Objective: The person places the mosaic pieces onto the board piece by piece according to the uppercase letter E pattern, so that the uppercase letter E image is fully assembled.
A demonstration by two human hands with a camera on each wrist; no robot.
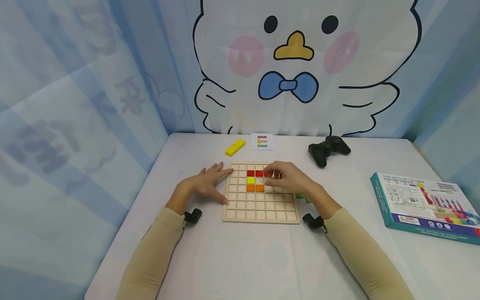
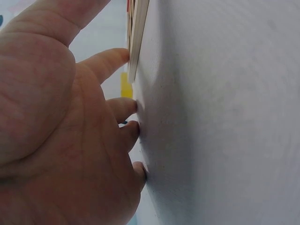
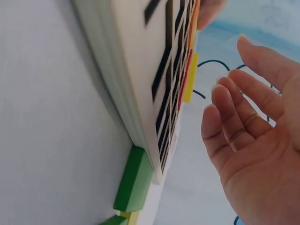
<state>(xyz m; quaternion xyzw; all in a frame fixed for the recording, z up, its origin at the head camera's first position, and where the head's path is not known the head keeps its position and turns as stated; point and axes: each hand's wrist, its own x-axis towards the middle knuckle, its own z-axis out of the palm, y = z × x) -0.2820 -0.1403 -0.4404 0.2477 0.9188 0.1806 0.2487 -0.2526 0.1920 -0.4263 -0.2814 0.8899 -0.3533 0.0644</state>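
A square wooden grid board (image 1: 262, 215) lies on the table. Red blocks (image 1: 254, 173), a yellow block (image 1: 251, 180) and orange blocks (image 1: 255, 188) sit in its upper cells; in the right wrist view the yellow block (image 3: 190, 77) stands higher than the board's surface. My left hand (image 1: 206, 183) is spread at the board's left side, thumb and index fingertip at its edge, the other fingertips on the table. Over the upper right part of the board hovers my right hand (image 1: 286, 177). Its fingers bend loosely with nothing between them, hiding some cells and part of the red row.
Behind the board lie a yellow block (image 1: 235, 147) and a small pattern card (image 1: 262, 141). A black game controller (image 1: 329, 150) is at the back right, a product box (image 1: 423, 206) at the right edge. Green blocks (image 3: 133, 180) lie beside the board's right edge.
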